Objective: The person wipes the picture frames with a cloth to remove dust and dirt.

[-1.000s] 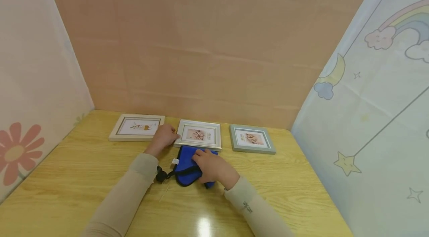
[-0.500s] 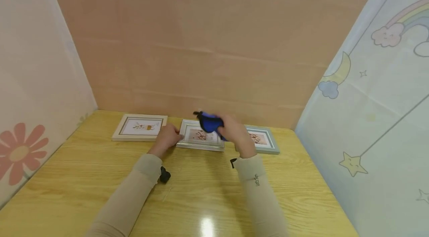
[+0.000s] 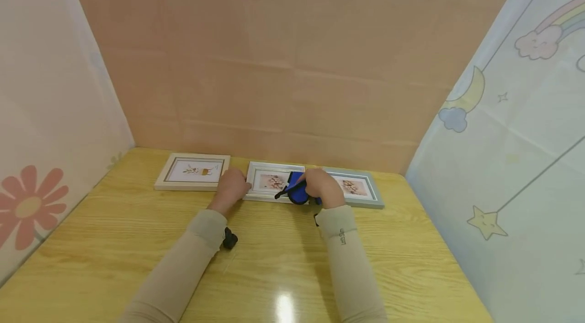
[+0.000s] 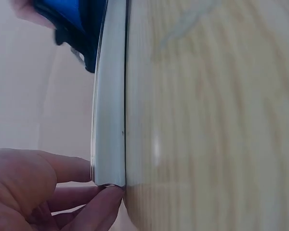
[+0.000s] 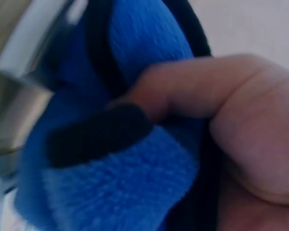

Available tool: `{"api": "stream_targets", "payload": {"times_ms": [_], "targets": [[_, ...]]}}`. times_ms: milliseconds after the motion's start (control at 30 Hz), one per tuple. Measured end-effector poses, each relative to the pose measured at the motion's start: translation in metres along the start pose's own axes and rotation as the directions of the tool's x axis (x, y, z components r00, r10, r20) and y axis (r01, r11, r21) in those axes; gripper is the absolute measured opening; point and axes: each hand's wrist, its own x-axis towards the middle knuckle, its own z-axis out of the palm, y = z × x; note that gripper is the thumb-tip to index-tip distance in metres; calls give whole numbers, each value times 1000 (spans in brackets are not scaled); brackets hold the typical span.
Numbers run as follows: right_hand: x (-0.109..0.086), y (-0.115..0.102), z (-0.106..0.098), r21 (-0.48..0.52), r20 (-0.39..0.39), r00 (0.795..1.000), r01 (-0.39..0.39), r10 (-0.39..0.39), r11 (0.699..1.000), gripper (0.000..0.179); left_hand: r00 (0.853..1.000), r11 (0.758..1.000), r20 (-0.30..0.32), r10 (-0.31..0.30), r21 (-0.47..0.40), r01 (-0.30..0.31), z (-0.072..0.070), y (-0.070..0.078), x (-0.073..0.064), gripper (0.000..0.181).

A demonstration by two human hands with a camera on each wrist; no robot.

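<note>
My left hand (image 3: 231, 189) is at the left end of the middle picture frame (image 3: 269, 181), a silver one lying flat with a flower print. In the left wrist view, its thumb and fingers pinch the end of that frame (image 4: 110, 106). A fuzzy blue cloth (image 3: 298, 193) with black edging and a strap is bunched in my right hand (image 3: 322, 185), over the right end of the silver frame. The right wrist view shows the thumb pressed into folds of the cloth (image 5: 135, 192); the other fingers are mostly hidden.
A cream picture frame (image 3: 192, 171) lies to the left and a grey-green one (image 3: 358, 188) to the right, partly behind my right hand. The wooden table (image 3: 274, 262) meets a tan backdrop (image 3: 283, 84) just behind the frames. Patterned side walls stand left and right.
My right hand has picked up the blue cloth from the table before the silver frame and brought it over that frame, then lower and to its right end. The left hand stays at the frame.
</note>
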Motion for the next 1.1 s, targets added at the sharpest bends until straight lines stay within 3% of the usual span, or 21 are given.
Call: {"api": "stream_targets", "payload": {"times_ms": [167,400,567,667,900,1100], "targets": [[-3,-10,-1,-3,43,999,-20,20,1000,45,1000,999,9,-27,30,27,-3,4,-1,57],[18,-1,12,37,-24,997,-66,67,997,51,997,996,25,-69,54,68,-2,5,3,49],[31,4,24,55,-60,996,-57,60,997,55,992,992,44,-118,56,115,-1,8,7,44],[28,5,22,35,-36,998,-45,46,998,56,989,987,34,-145,68,143,-1,12,6,41],[3,-7,-6,51,125,991,-61,54,997,58,987,984,1,-162,78,161,0,19,6,35],[16,-10,7,87,74,993,-95,88,992,57,989,986,-1,-146,85,146,-3,17,8,34]]}}
